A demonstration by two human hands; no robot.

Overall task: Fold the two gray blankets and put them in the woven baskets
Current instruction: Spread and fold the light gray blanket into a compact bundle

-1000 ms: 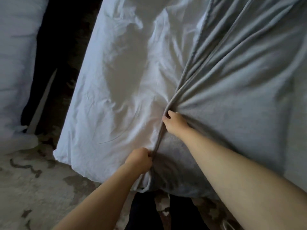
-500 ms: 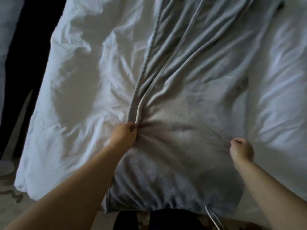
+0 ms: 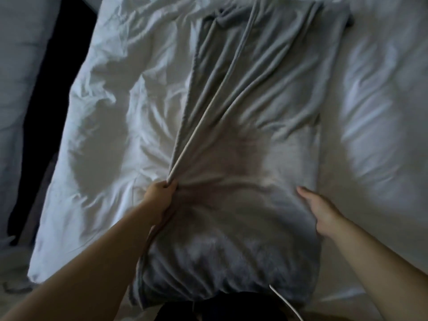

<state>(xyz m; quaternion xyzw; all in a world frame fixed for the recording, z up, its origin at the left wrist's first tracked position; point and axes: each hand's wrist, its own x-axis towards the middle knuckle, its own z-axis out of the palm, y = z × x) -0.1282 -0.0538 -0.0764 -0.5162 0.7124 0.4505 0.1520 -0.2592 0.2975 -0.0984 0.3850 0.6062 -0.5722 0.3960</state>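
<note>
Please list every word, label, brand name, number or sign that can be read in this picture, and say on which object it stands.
There is no text to read: no word, label, brand, number or sign shows on the gray blanket, on the white bedding, or near the left hand and the right hand.

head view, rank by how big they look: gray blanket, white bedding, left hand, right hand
1. white bedding
2. gray blanket
3. left hand and right hand: about alike; one is fisted, the other spread open, so they are not ranked
</note>
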